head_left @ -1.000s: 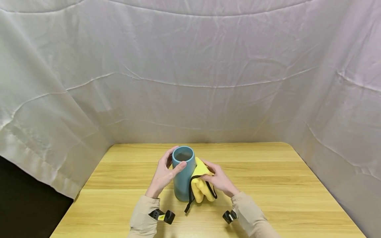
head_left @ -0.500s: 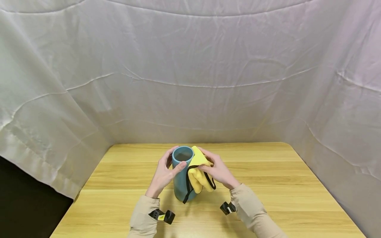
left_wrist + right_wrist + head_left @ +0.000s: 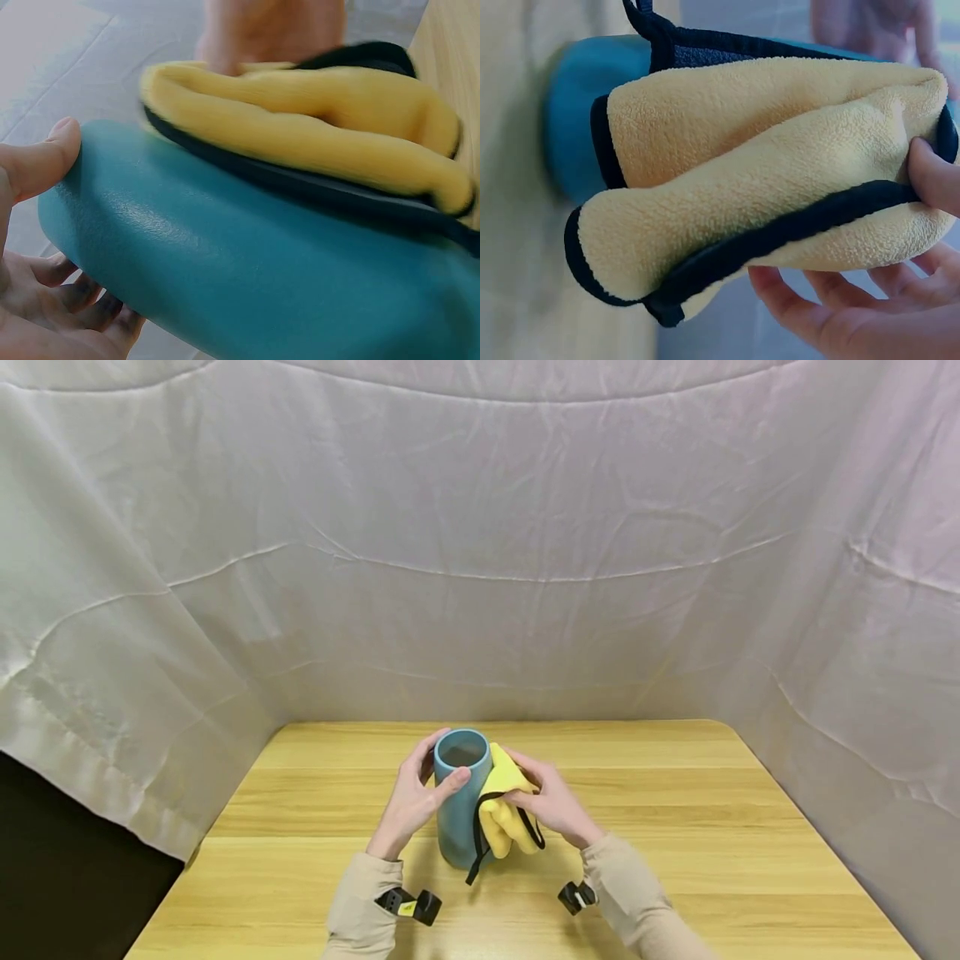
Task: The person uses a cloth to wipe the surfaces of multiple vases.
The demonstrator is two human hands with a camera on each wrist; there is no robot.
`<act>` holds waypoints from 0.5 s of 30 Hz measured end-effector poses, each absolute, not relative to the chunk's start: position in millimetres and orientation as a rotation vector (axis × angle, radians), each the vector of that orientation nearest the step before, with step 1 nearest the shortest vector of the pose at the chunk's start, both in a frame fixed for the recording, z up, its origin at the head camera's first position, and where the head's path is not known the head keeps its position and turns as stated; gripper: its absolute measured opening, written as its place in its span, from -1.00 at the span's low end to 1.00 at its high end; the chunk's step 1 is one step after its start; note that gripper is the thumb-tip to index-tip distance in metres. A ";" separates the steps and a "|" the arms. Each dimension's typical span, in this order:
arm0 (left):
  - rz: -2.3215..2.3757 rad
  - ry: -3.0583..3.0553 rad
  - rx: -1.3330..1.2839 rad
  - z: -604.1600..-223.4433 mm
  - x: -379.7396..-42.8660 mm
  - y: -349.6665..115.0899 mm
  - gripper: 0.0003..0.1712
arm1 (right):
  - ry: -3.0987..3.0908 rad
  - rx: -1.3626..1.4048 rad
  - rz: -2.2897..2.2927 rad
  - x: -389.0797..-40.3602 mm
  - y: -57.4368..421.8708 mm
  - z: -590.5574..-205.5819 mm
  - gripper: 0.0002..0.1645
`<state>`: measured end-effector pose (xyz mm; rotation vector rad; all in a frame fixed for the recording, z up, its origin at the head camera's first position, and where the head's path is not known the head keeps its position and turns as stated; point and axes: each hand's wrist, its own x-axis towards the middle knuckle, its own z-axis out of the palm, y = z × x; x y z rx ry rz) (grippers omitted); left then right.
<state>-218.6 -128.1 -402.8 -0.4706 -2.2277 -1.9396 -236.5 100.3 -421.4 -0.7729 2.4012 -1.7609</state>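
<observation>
A tall blue vase [image 3: 456, 822] stands upright on the table, its round mouth facing up. My left hand [image 3: 408, 797] grips it near the rim, thumb in front and fingers around the far left side. Against the vase's right side lies a folded yellow cloth [image 3: 504, 822] with black edging and a dark loop hanging from one corner. My right hand [image 3: 551, 797] holds this cloth bunched, the thumb on the near face. In the right wrist view, the fingers [image 3: 802, 307] curl under the cloth's folds. The left wrist view shows the cloth along the vase's smooth wall.
The wooden table [image 3: 675, 835] spreads around both hands. Pale grey curtains [image 3: 480, 552] enclose its back and sides. A black area [image 3: 67, 860] shows beyond the table at lower left. Each sleeved wrist wears a small black camera [image 3: 427, 907].
The right hand with the cloth has gone up along the vase's side towards the rim, then partly back down. The left hand and the vase have stayed in place.
</observation>
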 end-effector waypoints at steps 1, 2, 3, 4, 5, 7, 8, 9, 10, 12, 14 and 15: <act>-1.939 -2.227 -0.469 -402.9 -218.5 -128.1 -0.23 | 2.404 -0.770 -1.747 -236.9 101.5 -426.7 -0.22; -1.938 -2.228 -0.466 -402.8 -218.1 -128.0 -0.23 | 2.396 -0.767 -1.742 -237.6 102.2 -431.7 -0.22; -1.937 -2.228 -0.465 -402.7 -217.8 -128.0 -0.24 | 2.389 -0.756 -1.738 -237.9 103.1 -436.4 -0.22; -1.936 -2.229 -0.464 -402.9 -217.7 -128.0 -0.24 | 2.383 -0.745 -1.733 -238.2 103.9 -440.7 -0.22; -1.936 -2.230 -0.463 -403.0 -217.6 -128.1 -0.24 | 2.381 -0.744 -1.726 -238.4 104.8 -444.6 -0.22; -1.936 -2.229 -0.466 -403.6 -217.9 -128.3 -0.24 | 2.367 -0.729 -1.720 -238.6 105.6 -450.9 -0.23; -1.938 -2.229 -0.467 -403.7 -218.0 -128.3 -0.24 | 2.356 -0.716 -1.723 -238.5 105.8 -453.1 -0.22; -1.938 -2.229 -0.470 -404.0 -218.3 -128.4 -0.24 | 2.348 -0.701 -1.724 -238.1 106.2 -454.8 -0.22; -1.940 -2.229 -0.469 -404.0 -218.4 -128.4 -0.24 | 2.342 -0.694 -1.721 -238.0 106.4 -456.4 -0.22; -1.944 -2.228 -0.470 -403.8 -218.6 -128.3 -0.24 | 2.326 -0.673 -1.727 -237.8 106.3 -458.5 -0.22; -1.946 -2.229 -0.470 -403.7 -218.8 -128.3 -0.23 | 2.320 -0.664 -1.733 -237.7 106.2 -459.2 -0.21; -1.945 -2.229 -0.469 -403.6 -218.8 -128.3 -0.22 | 2.321 -0.663 -1.732 -237.8 106.1 -459.4 -0.21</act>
